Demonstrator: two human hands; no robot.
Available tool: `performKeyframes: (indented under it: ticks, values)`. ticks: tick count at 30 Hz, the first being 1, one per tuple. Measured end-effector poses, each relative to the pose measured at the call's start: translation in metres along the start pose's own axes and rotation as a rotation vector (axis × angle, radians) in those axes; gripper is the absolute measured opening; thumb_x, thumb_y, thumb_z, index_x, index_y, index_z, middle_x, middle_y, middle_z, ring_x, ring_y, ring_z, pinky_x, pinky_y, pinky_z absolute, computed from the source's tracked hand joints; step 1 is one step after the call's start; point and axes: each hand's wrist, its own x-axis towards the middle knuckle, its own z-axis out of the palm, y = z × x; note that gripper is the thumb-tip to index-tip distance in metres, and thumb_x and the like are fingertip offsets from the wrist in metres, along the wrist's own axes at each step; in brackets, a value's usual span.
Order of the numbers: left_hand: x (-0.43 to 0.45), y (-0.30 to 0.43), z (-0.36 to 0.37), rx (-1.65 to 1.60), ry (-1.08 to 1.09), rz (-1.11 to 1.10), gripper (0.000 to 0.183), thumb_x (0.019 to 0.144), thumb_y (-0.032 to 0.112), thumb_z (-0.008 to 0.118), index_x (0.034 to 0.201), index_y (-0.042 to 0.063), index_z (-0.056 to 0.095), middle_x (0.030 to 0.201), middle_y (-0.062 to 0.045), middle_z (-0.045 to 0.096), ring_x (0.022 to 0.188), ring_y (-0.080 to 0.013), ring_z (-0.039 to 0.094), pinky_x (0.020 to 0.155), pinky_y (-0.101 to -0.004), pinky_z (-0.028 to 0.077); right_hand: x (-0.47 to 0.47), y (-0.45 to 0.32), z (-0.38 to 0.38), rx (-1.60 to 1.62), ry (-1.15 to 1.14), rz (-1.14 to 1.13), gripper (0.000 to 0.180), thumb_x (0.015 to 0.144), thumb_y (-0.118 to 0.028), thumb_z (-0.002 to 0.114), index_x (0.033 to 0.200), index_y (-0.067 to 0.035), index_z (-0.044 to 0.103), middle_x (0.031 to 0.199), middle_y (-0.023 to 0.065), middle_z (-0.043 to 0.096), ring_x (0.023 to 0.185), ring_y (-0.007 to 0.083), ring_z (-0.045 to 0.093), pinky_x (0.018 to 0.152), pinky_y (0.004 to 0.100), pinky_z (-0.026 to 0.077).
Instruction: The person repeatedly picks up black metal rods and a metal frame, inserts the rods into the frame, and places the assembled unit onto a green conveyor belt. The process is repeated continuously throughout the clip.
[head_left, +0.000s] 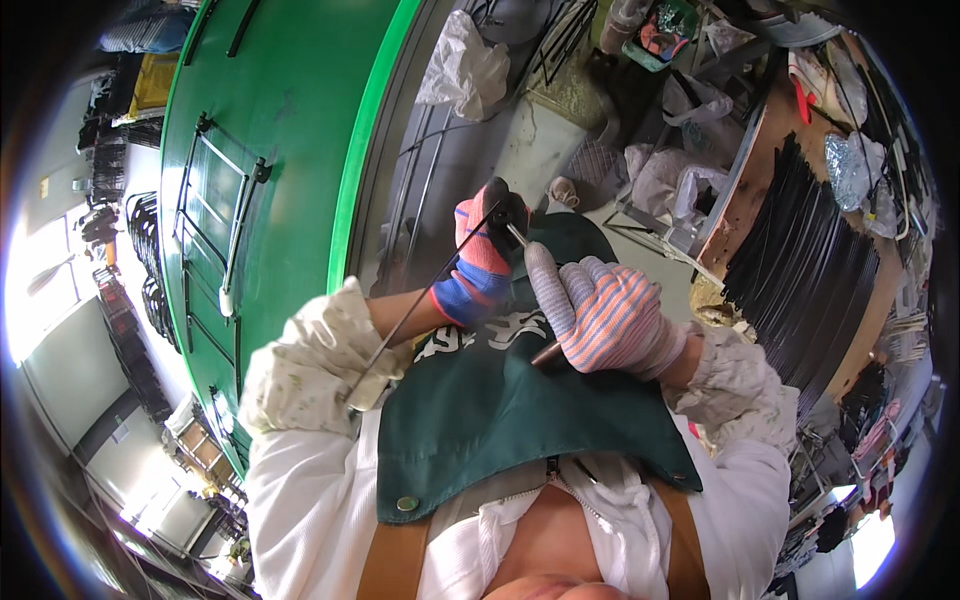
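My left hand (484, 255) wears a pink and blue glove with dark coated fingers and is closed around a small black part (498, 216). A thin dark rod (420, 300) slants from that hand down past my left forearm, with a pale piece (367, 391) at its lower end. My right hand (611, 315), in a striped knit glove, grips a slim hand tool. The tool's metal shaft (517, 235) meets the black part, with the index finger stretched along it. What looks like its brown handle end (547, 354) shows below the palm. The contact point is partly hidden by fingers.
A green-topped table (300, 97) on the left carries thin black frames with joints (261, 171). At right, many black rods (795, 277) lie fanned on a wooden board (739, 199). Plastic bags (465, 67) and a green container (660, 37) sit ahead.
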Motion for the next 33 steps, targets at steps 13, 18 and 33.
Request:
performKeyframes:
  ticks: [13, 18, 33]
  values:
    - [0.019, 0.024, 0.04, 0.171, 0.284, 0.264, 0.024, 0.093, 0.018, 0.045, 0.073, 0.007, 0.038, 0.065, -0.002, 0.04, 0.057, -0.0131, 0.039, 0.053, -0.0304, 0.039, 0.021, 0.008, 0.03, 1.302, 0.364, 0.894, 0.024, 0.083, -0.007, 0.06, 0.105, 0.002, 0.064, 0.067, 0.0028, 0.059, 0.053, 0.0121, 0.054, 0.05, 0.0286, 0.044]
    - [0.021, 0.022, 0.046, 0.236, 0.263, 0.32, 0.055, 0.098, 0.043, 0.039, 0.063, 0.002, 0.054, 0.052, -0.001, 0.05, 0.048, -0.009, 0.045, 0.045, -0.0257, 0.032, 0.027, 0.039, -0.013, -0.192, -0.009, -0.212, 0.061, 0.069, -0.034, 0.048, 0.109, 0.01, 0.06, 0.072, 0.013, 0.058, 0.061, 0.0227, 0.057, 0.049, 0.0289, 0.043]
    - [0.057, 0.044, 0.035, -0.237, 0.216, 0.596, 0.029, 0.096, 0.028, 0.047, 0.079, 0.006, 0.053, 0.064, -0.004, 0.055, 0.055, -0.0125, 0.053, 0.054, -0.0263, 0.044, 0.076, 0.007, 0.034, 1.121, 0.534, 0.674, 0.019, 0.089, -0.008, 0.059, 0.105, 0.001, 0.062, 0.069, -0.0004, 0.059, 0.054, 0.0068, 0.051, 0.049, 0.0213, 0.042]
